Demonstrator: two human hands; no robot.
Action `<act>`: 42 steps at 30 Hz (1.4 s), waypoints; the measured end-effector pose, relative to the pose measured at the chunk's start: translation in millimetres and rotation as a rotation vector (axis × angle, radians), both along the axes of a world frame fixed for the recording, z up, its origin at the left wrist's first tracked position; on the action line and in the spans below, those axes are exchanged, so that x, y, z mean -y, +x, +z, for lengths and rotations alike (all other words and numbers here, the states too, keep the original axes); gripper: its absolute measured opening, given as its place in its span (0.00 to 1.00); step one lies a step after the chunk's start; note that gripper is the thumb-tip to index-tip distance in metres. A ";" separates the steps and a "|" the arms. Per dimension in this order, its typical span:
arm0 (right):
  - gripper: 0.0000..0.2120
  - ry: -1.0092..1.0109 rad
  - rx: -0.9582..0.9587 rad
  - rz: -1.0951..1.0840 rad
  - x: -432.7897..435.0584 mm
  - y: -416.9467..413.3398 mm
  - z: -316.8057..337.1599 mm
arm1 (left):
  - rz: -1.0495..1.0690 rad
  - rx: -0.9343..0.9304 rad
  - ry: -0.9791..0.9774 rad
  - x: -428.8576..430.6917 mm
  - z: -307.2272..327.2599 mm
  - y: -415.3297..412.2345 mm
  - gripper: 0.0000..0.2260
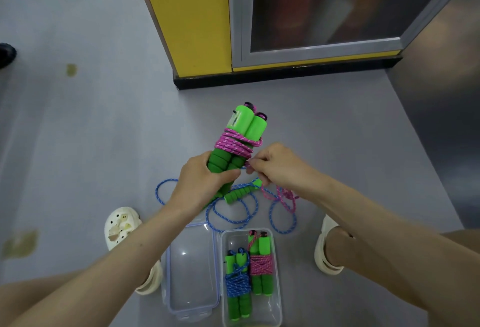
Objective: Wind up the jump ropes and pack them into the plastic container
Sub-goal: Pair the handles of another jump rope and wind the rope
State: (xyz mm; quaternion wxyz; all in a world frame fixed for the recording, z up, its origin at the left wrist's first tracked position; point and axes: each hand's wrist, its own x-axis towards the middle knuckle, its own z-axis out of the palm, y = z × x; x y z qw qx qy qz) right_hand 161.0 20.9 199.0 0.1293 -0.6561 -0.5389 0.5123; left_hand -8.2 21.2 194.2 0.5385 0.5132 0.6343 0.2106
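Two jump ropes already lie wound up in the clear plastic container [278,274] on the floor [91,132], right at the person's feet. The blue bundle [237,285] is on the left and the pink bundle [261,264] on the right, side by side, each with its cord wrapped round a pair of green grips. The container's clear lid [192,269] lies flat just beside it on the left. A white clog [120,225] shows on one side and a pale sandal [324,248] on the other.

Just beyond the container, a loose blue rope [233,212] sprawls in open loops on the floor, one of its green grips [239,194] lying among them.

Above that, the hands are close together but not touching. The left hand [202,183] is wrapped round the foam ends of a pair of green handles [244,126], held together and pointing away from the person. The right hand [275,163] pinches the pink cord [233,143] just beside them. Several turns of that cord circle the middle of the handles, and its slack tail [283,196] hangs from the right hand to the floor, crossing the blue loops.

Farther off stands a yellow cabinet [192,20] with a glass door [324,7]; its red lettering is blurred. A dark shape [6,54] sits at the far left edge, too cut off to identify.
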 end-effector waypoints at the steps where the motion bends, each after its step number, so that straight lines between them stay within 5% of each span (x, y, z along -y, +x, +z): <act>1: 0.13 -0.029 -0.043 -0.038 0.2 0.9 0.5 | -0.047 -0.092 0.073 0.4 -2.7 0.3 0.07; 7: 0.08 -0.219 -0.276 -0.113 2.5 -1.9 2.5 | -0.165 -0.400 0.280 3.7 -5.2 2.4 0.10; 13: 0.11 -0.212 -0.350 -0.356 -1.5 -2.8 -0.6 | 0.060 0.104 -0.051 1.9 0.5 3.5 0.06; 21: 0.13 -0.307 -0.730 -0.446 -1.8 -2.5 9.1 | 0.103 0.414 -0.163 1.5 16.5 5.5 0.10; 31: 0.04 -0.281 -0.821 -0.462 2.8 -7.3 5.7 | 0.118 0.554 -0.238 -0.3 19.1 2.4 0.11; 35: 0.11 -0.167 -0.744 -0.441 -5.2 -1.6 12.7 | 0.086 0.596 -0.245 -4.8 25.4 5.6 0.19; 42: 0.21 -0.135 -0.589 -0.425 0.6 -5.0 4.4 | 0.093 0.553 -0.264 -4.4 23.7 6.0 0.13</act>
